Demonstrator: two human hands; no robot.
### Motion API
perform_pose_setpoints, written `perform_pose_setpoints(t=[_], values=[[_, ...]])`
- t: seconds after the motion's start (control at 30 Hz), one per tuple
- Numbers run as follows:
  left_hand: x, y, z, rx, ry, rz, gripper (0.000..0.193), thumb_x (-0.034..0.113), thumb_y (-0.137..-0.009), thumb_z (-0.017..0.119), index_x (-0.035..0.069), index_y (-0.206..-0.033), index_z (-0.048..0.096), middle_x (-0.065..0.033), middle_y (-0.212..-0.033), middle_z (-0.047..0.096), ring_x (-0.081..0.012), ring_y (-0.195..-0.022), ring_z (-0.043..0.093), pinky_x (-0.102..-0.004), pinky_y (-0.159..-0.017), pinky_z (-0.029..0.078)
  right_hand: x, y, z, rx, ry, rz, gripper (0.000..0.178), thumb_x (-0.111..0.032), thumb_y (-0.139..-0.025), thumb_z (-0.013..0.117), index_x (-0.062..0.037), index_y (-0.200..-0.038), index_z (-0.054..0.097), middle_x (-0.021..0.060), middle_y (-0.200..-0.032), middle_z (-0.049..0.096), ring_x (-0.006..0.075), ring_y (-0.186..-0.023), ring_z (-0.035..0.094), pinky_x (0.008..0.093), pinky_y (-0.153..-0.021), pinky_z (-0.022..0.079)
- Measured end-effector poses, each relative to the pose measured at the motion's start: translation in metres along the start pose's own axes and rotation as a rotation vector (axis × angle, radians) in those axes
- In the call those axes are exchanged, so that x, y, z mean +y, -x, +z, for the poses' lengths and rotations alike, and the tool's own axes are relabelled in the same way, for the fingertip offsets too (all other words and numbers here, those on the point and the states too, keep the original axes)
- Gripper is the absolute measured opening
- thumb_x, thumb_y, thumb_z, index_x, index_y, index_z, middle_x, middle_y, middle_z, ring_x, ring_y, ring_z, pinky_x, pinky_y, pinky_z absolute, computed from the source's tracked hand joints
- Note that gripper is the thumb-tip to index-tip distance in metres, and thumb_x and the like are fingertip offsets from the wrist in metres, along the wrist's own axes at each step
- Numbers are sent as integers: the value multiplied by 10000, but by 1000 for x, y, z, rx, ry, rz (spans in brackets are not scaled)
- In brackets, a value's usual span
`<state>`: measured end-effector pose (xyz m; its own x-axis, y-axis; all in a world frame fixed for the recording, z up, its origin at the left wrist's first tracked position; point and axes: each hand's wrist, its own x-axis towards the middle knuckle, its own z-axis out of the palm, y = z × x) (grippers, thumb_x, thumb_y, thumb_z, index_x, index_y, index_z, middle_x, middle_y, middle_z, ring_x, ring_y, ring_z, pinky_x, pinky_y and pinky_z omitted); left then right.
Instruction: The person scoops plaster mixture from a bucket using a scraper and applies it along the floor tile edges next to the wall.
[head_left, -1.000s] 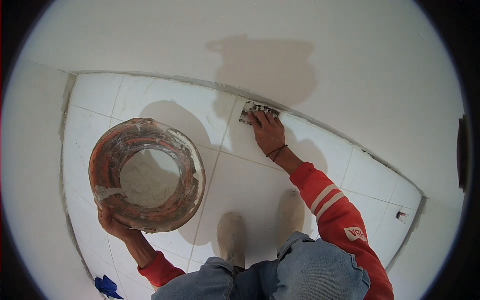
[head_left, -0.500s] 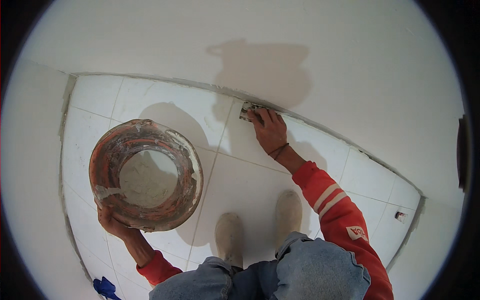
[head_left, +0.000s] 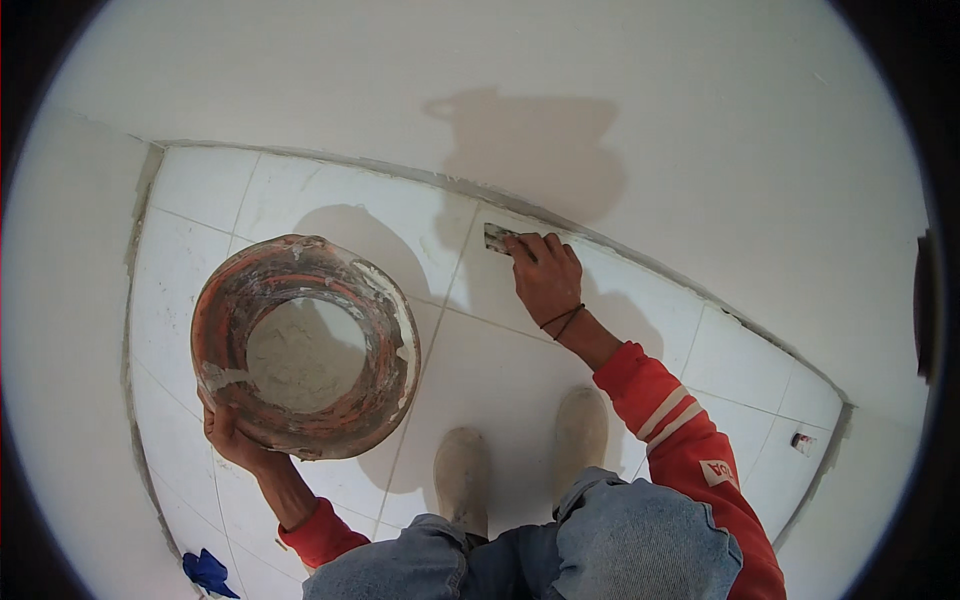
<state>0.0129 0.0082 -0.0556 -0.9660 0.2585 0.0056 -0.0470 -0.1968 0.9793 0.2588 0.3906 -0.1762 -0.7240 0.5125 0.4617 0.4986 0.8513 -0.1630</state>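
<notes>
My left hand (head_left: 235, 437) grips the near left rim of a round, mortar-crusted bucket (head_left: 400, 400), tilted so that I look into it. Pale grey paste (head_left: 305, 355) covers its bottom, and a smear clings to the inner wall by my hand. My right hand (head_left: 548, 275) is closed around a small flat scraper (head_left: 497, 238) with paste-stained metal showing at its left end. The scraper is over the white floor tiles, a little short of the wall's foot. Along that foot runs a grey strip of filler (head_left: 460, 186).
Pale walls (head_left: 720, 130) stand ahead and on both sides. My boots (head_left: 580, 435) are on the white tiles (head_left: 490, 380). A blue crumpled thing (head_left: 208, 572) lies at the lower left, and a small dark-and-white item (head_left: 802, 442) lies near the right wall.
My right hand has drawn the scraper back from the wall's foot, toward me. The bucket in my left hand has shifted slightly right.
</notes>
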Motion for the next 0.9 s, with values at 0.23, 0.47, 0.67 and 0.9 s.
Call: perform_pose_setpoints(t=[0.23,0.47,0.67,0.9], values=[[3,4,13,34,-36,15,559,288,-976,555,-77,-1399,540,-206,-1288,657,-297,-1136,691,-435,-961,581,1,-18,21,-75,109,14,258,-100,-858,714,-124,-1112,757,13,-1057,649,239,-1013,619,392,-794,549],[3,4,4,13,-24,1,581,275,-931,554,-67,-1401,544,-208,-1291,655,-297,-1153,682,-437,-972,571,-18,-3,18,-141,-2,-73,265,-116,-848,682,-79,-1106,724,62,-1043,630,267,-1005,618,419,-783,549],[9,8,35,42,101,57,405,135,-916,536,-73,-1248,636,-181,-1121,731,-239,-942,741,-366,-843,621,-4,-29,26,-127,53,34,241,-125,-855,677,-84,-1088,720,71,-1043,676,274,-1033,626,434,-785,547],[2,5,10,78,-28,-12,524,220,-968,488,-76,-1396,553,-204,-1302,662,-290,-1135,685,-416,-973,569,-31,-7,27,-261,15,-113,219,-112,-873,657,-106,-1081,725,69,-1002,706,282,-1026,634,424,-779,530]])
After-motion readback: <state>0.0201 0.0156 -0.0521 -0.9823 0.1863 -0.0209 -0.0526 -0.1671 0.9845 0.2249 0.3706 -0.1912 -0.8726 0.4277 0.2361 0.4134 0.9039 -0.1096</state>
